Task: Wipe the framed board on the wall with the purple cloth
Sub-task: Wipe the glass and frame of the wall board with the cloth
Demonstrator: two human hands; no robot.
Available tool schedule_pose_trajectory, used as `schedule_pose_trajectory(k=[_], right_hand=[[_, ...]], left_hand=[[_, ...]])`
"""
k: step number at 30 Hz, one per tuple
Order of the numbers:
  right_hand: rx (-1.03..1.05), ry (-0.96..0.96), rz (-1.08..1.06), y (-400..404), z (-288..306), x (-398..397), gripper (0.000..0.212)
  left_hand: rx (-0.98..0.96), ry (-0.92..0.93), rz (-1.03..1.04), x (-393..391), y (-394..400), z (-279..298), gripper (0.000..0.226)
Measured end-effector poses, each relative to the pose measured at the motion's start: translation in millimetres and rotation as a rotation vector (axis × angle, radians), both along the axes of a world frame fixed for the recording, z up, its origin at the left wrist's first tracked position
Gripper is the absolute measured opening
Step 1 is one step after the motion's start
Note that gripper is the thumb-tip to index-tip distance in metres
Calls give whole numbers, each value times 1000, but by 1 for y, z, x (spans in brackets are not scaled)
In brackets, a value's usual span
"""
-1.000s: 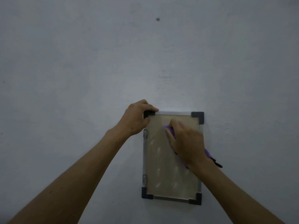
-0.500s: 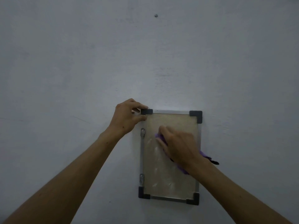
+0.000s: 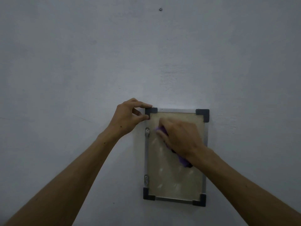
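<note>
A small framed board (image 3: 172,180) with a beige face, a silver metal frame and dark plastic corners hangs upright on the wall. My left hand (image 3: 128,118) pinches its top left corner between thumb and fingers. My right hand (image 3: 180,136) lies over the upper middle of the board and presses the purple cloth (image 3: 184,160) against it. The cloth shows at my fingertips and below my wrist; the rest is hidden under the hand. Pale smears show on the lower part of the board.
The grey painted wall (image 3: 81,62) fills the view. A small screw or nail (image 3: 160,9) sits high above the board. Two metal clips (image 3: 147,131) are fixed on the board's left edge.
My right hand with the cloth has slid from the upper right part of the board down and left, and now sits at the upper middle. My left hand stays on the top left corner.
</note>
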State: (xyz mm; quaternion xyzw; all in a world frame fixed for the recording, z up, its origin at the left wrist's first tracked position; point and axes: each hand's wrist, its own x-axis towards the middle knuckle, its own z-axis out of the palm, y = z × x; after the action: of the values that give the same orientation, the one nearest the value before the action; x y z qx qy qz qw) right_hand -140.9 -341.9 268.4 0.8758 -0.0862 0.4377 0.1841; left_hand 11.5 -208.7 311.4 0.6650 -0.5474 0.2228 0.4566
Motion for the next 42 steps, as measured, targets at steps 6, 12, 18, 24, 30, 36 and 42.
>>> schedule_pose_trajectory(k=[6, 12, 18, 24, 30, 36, 42], right_hand=[[45, -34, 70, 11, -17, 5, 20], [67, -122, 14, 6, 8, 9, 25], [-1, 20, 27, 16, -16, 13, 22], [28, -188, 6, 16, 11, 19, 20], [1, -38, 14, 24, -27, 20, 20], [55, -233, 11, 19, 4, 21, 20], [-18, 22, -9, 19, -23, 16, 19]], left_hand=[[13, 15, -29, 3, 2, 0, 36], [-5, 30, -58, 6, 1, -3, 36], [-2, 21, -67, 8, 1, -3, 38], [-18, 22, -79, 10, -2, -5, 37], [-18, 18, -77, 12, -2, -5, 38], [-28, 17, -81, 12, -2, -6, 38], [-35, 13, -83, 14, -3, -7, 38]])
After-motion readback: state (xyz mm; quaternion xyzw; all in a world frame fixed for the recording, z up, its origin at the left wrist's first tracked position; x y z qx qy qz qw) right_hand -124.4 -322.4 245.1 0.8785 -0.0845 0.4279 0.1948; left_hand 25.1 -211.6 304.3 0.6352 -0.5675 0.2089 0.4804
